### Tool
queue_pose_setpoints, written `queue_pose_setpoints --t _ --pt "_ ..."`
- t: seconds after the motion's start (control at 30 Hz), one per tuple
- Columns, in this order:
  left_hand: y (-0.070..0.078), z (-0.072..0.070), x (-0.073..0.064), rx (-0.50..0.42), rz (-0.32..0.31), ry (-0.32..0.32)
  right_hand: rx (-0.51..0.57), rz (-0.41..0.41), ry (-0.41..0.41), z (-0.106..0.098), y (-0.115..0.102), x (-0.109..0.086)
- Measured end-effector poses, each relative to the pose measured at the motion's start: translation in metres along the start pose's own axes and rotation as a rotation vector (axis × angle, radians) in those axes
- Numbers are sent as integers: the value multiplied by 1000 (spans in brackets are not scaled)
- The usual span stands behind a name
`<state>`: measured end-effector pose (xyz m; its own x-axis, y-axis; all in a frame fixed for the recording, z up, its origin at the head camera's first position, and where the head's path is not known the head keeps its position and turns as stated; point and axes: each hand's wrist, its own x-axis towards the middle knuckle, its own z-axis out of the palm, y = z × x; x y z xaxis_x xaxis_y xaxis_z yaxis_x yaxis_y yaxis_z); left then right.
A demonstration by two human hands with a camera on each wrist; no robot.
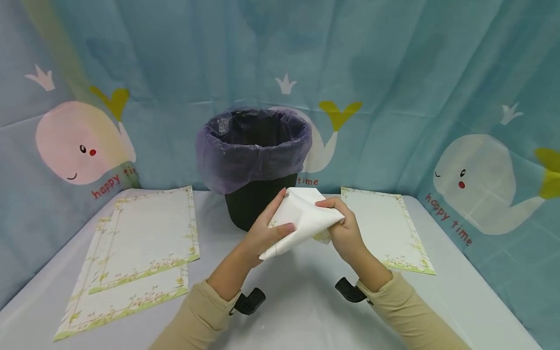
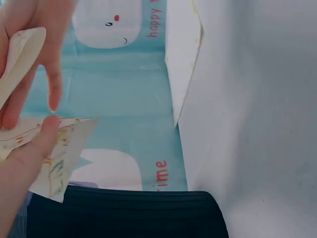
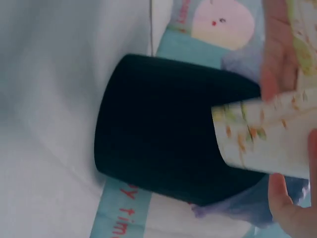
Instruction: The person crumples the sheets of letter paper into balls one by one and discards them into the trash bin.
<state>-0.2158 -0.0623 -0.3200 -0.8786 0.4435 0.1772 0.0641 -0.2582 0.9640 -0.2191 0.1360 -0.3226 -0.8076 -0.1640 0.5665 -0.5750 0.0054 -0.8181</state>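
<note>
Both hands hold one sheet of paper [image 1: 302, 214] up over the table, bent and folded, its plain white back mostly outward. Printed leaf and flower edging shows on the paper [image 3: 262, 131] in the right wrist view. My left hand [image 1: 262, 238] grips the sheet's left side, thumb across the front. On the right side, my right hand [image 1: 347, 233] pinches it between thumb and fingers. Behind the hands stands a dark bin [image 1: 245, 204] with a purple liner bag [image 1: 258, 163] folded over its rim.
Two overlapping bordered sheets [image 1: 148, 233] lie on the left of the white table [image 1: 280, 316]. Another bordered sheet [image 1: 380, 223] lies on the right, partly behind my right hand. A blue curtain [image 1: 385, 73] with whale prints hangs around the table's back and sides.
</note>
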Motion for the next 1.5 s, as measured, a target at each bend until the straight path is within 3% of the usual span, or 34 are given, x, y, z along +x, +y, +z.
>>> queue_pose_setpoints --t 0.2,0.3,0.47,0.53,0.63,0.73,0.87,0.97,1.07,1.17,1.33,1.4,1.5 --pt "0 -1 -2 -119 30 22 -14 -149 -53 12 8 -3" --pt "0 -3 -2 -152 40 79 -64 -231 -52 19 5 0" --pt "4 -3 -2 -134 142 195 -217 -311 -90 27 -8 6" --pt "6 -4 -1 -127 188 241 -232 -301 -174 26 -14 5" --pt "9 -6 -1 -106 208 272 -141 -189 -263 25 -24 5" --pt "10 -6 -2 -109 219 231 -28 -61 -247 27 -32 10" --pt "14 -8 -5 -103 224 178 78 2 -199 30 -37 18" --pt "18 -9 -7 -74 213 141 105 9 -199 29 -38 23" --pt "22 -10 -7 -26 208 123 43 -19 -213 26 -37 25" --pt "24 -10 -7 29 214 159 -22 -26 -217 27 -37 25" --pt "25 -8 -8 134 203 250 -4 38 -176 37 -36 21" --pt "24 -7 -9 173 190 274 -24 7 -157 40 -35 18" --pt "23 -3 -10 225 184 298 -80 -114 -107 45 -31 18"
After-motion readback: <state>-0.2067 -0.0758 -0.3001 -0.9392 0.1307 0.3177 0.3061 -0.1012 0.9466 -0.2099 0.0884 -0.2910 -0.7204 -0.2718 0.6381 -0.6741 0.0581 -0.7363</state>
